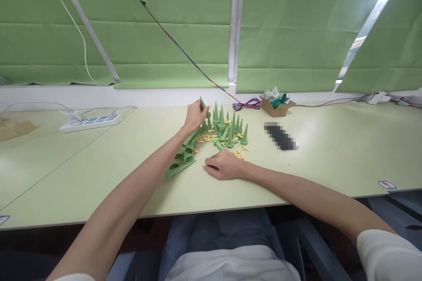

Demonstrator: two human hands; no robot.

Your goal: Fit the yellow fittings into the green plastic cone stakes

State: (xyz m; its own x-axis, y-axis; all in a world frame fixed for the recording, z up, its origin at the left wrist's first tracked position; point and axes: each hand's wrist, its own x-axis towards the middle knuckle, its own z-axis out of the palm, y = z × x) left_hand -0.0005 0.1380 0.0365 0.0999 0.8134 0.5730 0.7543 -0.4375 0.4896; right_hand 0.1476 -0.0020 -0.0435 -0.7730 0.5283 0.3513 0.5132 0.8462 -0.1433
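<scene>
My left hand [194,116] is raised at the far side of a cluster of green plastic spikes, its fingers closed on one green spike [202,102] whose tip points up. My right hand [226,164] rests on the table in front of the cluster, with its fingers curled; anything inside them is hidden. Several green spikes [230,137] stand upright on their round bases. Other hollow spikes [188,157] lie on their sides under my left forearm, open ends toward me. Small yellow plastic pieces [207,138] are scattered among the spikes, some close to my right hand.
A pale table [316,153] spans the view. Right of the spikes lies a dark pixelated object [280,136]. Behind it are a small cardboard box [276,109] and coiled cable [248,104]. A white power strip [91,123] lies at the left, near brown paper [16,129].
</scene>
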